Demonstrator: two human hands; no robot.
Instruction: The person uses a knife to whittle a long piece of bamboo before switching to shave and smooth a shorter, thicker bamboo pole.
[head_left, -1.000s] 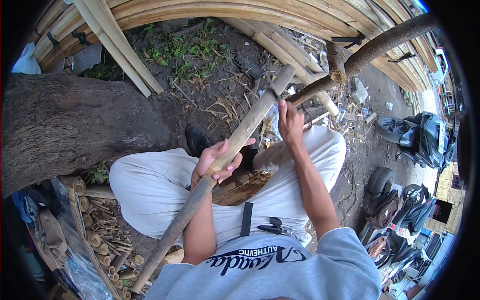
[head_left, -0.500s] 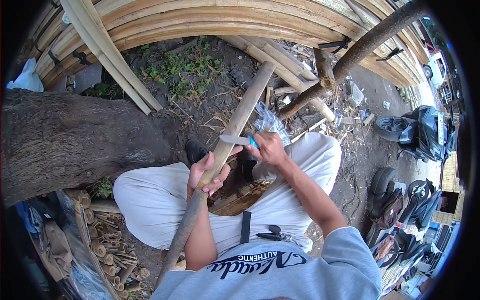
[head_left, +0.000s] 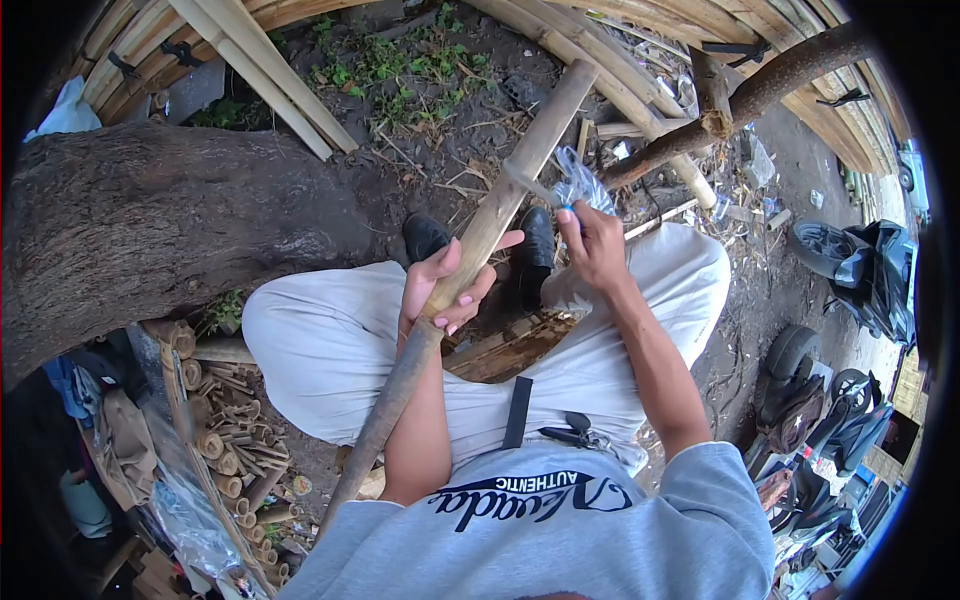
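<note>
A long bamboo pole (head_left: 390, 400) runs diagonally from beside my body out past my knees. Its far part is pale and scraped, while the near part below the joint stays darker. My left hand (head_left: 445, 288) supports it from beneath just above that joint, thumb on one side and fingertips curling up on the other. In my right hand (head_left: 597, 248) is a knife (head_left: 532, 186) with a blue handle mostly hidden by the fingers. The blade lies across the pale part of the pole, blurred near its tip.
A thick tree trunk (head_left: 180, 225) lies to the left, with cut bamboo pieces (head_left: 240, 450) stacked below it. Ahead are a slanting branch (head_left: 740, 110), a clear plastic bag (head_left: 580, 180) and long split bamboo (head_left: 265, 75). Motorcycles (head_left: 860, 270) stand at right.
My right hand has pushed the knife farther up the pole, away from me. My left hand keeps its place near the joint. The whole view has shifted with my head.
</note>
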